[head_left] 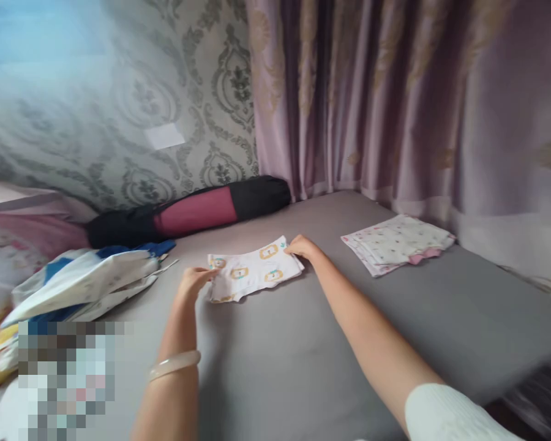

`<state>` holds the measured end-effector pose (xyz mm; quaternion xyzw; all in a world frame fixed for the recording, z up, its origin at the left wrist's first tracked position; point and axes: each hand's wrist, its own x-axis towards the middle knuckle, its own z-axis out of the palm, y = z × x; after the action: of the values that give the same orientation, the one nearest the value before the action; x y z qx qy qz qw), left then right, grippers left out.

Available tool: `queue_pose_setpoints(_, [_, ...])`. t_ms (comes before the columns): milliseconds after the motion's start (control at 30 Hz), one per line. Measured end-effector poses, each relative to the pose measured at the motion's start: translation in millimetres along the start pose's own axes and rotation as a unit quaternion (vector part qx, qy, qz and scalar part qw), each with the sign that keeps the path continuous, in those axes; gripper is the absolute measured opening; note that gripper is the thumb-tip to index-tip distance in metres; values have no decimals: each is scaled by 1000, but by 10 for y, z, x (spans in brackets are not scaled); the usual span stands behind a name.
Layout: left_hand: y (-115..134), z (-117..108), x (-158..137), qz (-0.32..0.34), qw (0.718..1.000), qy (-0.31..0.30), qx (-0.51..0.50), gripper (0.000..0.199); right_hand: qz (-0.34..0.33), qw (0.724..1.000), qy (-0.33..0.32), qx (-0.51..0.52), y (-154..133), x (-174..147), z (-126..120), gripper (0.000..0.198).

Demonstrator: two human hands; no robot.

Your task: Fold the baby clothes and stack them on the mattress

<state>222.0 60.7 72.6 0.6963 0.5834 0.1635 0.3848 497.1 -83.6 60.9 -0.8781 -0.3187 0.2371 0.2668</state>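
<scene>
A small white garment [252, 272] printed with yellow-brown animal motifs is folded into a flat piece above the grey bed sheet. My left hand [197, 280] pinches its left end. At the opposite end, my right hand [302, 246] grips the upper right corner. The cloth sags a little between the two hands, and several layers show at its right edge. What kind of garment it is cannot be made out. To the right lies a stack of folded clothes [397, 242], white with small prints and a bit of pink beneath.
A long black and dark red bag [197, 214] lies along the wall. Loose white and blue clothes [87, 278] are heaped at the left, with a blurred-out patch in front of them. Purple curtains [349, 92] hang behind the grey bed [303, 361].
</scene>
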Motion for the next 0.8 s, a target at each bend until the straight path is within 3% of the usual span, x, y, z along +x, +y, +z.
queue_pose_setpoints(167, [303, 37, -73, 11, 999, 4, -41, 34, 19, 999, 36, 7, 49, -72, -282, 7])
queue_pose_setpoints(300, [733, 253, -332, 43, 992, -36, -112, 40, 43, 997, 55, 36, 248, -128, -679, 9])
queue_pose_setpoints(567, [1443, 1134, -790, 87, 953, -151, -247, 38, 109, 982, 137, 67, 855, -238, -1657, 15])
queue_pose_setpoints(800, [1870, 1982, -1057, 98, 913, -247, -310, 30, 161, 961, 223, 10, 1415, -365, -2361, 7])
